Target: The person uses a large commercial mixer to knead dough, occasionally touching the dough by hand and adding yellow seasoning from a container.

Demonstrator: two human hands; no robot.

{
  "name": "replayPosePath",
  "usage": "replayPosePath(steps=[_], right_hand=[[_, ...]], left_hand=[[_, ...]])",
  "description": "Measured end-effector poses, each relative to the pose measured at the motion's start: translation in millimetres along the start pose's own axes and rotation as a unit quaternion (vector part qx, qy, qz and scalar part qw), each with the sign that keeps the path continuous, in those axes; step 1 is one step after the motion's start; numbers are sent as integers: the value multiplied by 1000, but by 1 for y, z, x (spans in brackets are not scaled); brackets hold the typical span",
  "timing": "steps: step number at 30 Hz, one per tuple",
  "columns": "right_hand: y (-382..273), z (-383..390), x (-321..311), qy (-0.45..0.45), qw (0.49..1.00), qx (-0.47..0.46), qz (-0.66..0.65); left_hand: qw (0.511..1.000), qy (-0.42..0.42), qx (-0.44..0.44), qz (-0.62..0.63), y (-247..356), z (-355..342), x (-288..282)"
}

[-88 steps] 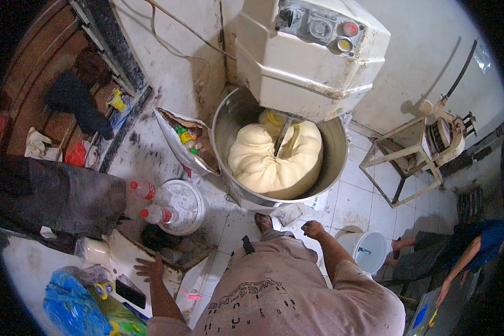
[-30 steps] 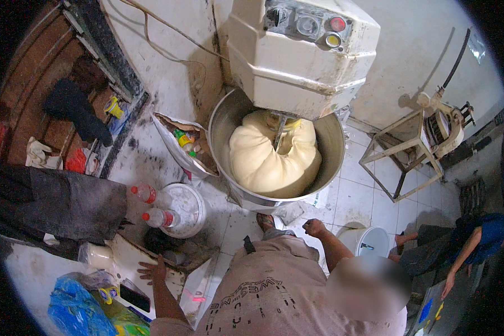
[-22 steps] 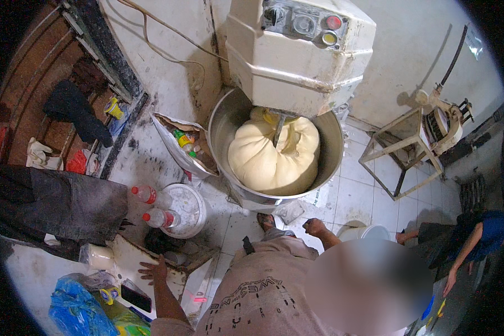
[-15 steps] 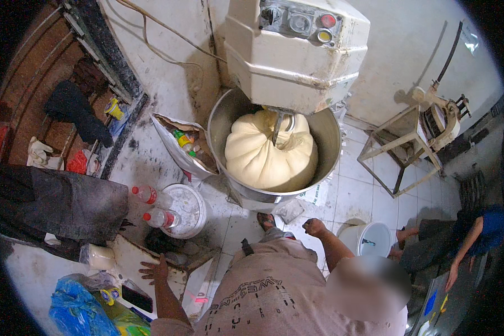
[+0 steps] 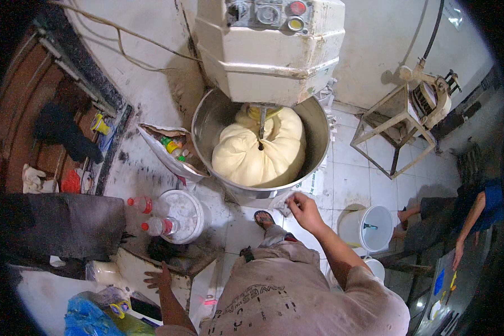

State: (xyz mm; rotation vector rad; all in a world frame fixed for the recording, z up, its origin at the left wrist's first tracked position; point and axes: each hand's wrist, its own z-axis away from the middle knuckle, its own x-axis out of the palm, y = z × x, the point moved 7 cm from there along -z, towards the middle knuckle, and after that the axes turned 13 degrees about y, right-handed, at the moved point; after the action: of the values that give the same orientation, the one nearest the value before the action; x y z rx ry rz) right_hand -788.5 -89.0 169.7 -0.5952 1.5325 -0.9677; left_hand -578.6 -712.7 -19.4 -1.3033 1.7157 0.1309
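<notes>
Cream-coloured dough, gathered in thick folds, fills much of the steel mixing bowl. The metal hook of a white dough mixer reaches down into its middle. Just outside the bowl's near rim is my right hand, its fingers curled together in a pinch; whatever they hold, if anything, is too small to name. My left hand is apart from the bowl, at the lower left, fingers spread beside a worktop's edge and a dark phone.
Two plastic bottles with red caps are by a round white lid. An open sack of litter leans left of the bowl. At right are a white bucket, a metal-framed machine and another person's arm.
My right hand has moved forward, closer to the bowl's rim. The dough has turned and its folds look different. The whole view has shifted slightly; my left hand remains spread.
</notes>
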Motion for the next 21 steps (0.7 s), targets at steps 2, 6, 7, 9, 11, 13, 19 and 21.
replayPosePath(steps=[2, 6, 7, 9, 11, 13, 19, 21], right_hand=[[-22, -26, -4, 70, 994, -37, -70], [2, -97, 29, 11, 895, 245, -372], [12, -117, 44, 12, 874, 299, -383], [29, -148, 79, 10, 854, 346, -387], [43, -177, 107, 14, 864, 337, -374], [59, -198, 113, 54, 867, 337, -363], [52, -239, 136, -12, 828, 333, -451], [102, -237, 157, -123, 891, 339, -276]], left_hand=[[999, -20, 20, 29, 9, 1, 6], [862, -488, 113, 76, 43, 12, -15], [846, -498, 189, 27, 39, 15, -14], [866, -487, 100, 41, 28, 17, -3], [975, -85, 198, -47, 20, 2, -27], [875, -368, 311, -35, 33, 53, -15], [820, -483, 303, 43, 21, 61, -14], [790, -521, 321, 38, 15, 60, -5]])
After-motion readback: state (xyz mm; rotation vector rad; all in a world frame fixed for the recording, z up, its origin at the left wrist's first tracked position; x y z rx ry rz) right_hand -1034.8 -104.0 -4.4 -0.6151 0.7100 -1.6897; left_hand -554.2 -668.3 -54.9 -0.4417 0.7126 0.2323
